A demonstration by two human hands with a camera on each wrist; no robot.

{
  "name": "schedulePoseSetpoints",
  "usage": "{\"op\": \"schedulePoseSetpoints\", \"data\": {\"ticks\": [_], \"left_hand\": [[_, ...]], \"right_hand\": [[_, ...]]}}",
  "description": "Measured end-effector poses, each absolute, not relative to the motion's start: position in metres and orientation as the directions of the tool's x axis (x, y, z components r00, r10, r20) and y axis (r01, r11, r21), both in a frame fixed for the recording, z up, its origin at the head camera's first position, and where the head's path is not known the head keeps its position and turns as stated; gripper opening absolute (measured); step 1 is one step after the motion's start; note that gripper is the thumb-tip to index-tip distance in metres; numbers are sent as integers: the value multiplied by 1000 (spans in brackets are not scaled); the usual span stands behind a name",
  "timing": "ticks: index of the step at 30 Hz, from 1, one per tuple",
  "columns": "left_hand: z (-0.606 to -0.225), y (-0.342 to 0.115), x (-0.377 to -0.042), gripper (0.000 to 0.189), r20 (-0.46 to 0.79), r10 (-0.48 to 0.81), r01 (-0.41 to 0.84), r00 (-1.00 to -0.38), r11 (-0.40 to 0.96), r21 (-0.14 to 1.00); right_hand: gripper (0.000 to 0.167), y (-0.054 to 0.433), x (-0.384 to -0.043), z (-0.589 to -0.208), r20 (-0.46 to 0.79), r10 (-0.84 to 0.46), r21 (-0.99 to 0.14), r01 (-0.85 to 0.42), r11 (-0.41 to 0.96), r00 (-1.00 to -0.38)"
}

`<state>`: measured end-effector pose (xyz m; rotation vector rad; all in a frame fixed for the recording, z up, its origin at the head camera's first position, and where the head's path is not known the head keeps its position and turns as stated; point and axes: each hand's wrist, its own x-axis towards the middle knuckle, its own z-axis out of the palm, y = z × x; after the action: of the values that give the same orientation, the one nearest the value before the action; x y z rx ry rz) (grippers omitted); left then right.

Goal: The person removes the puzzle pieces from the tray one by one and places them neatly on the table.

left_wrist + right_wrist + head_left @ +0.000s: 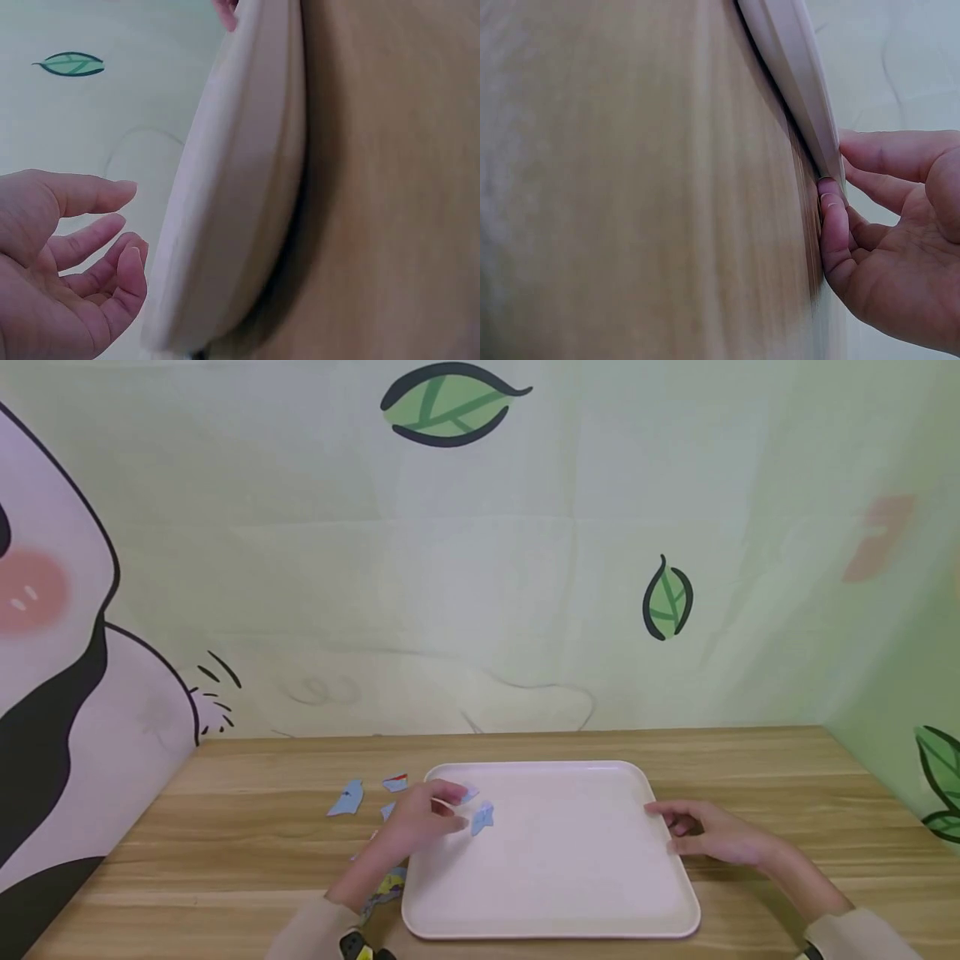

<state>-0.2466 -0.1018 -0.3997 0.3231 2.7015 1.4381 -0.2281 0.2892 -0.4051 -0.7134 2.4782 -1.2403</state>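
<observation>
A white tray with rounded corners lies on the wooden table. Near its upper left corner are two small, irregular blue picture pieces, one piece plainly visible and another piece partly behind the left fingertips. My left hand hovers over the tray's left side, beside these pieces. In the left wrist view, that hand has loosely bent fingers, thumb and fingertips apart, with nothing between them. At the tray's right rim, my right hand grips the edge; the right wrist view shows this hand with fingers tucked at the rim's underside.
More irregular pieces lie on the table left of the tray: a blue piece, a blue piece with red, and yellow-and-blue pieces partly hidden by the left forearm. A printed cloth wall stands behind the table.
</observation>
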Motion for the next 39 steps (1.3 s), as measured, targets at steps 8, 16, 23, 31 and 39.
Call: {"op": "schedulePoseSetpoints", "data": {"ticks": [8,16,23,31,39], "left_hand": [[-404,-87,-248,35,37,271,189,-962,562,805],[-406,-77,-254,39,-8,250,153,-968,617,772],[-407,-74,-257,37,26,251,192,-968,667,720],[-406,-72,-256,30,55,275,236,-960,687,688],[-408,-71,-258,30,67,301,271,-951,711,649]], "right_hand": [[53,288,-228,-404,-32,-533,-801,-298,519,-845],[52,287,-228,-403,-20,-543,-794,-316,519,-840],[52,288,-229,-403,-22,-542,-797,-312,517,-840],[53,289,-229,-403,-22,-549,-795,-318,516,-836],[53,289,-228,-404,-21,-555,-791,-326,518,-831]]}}
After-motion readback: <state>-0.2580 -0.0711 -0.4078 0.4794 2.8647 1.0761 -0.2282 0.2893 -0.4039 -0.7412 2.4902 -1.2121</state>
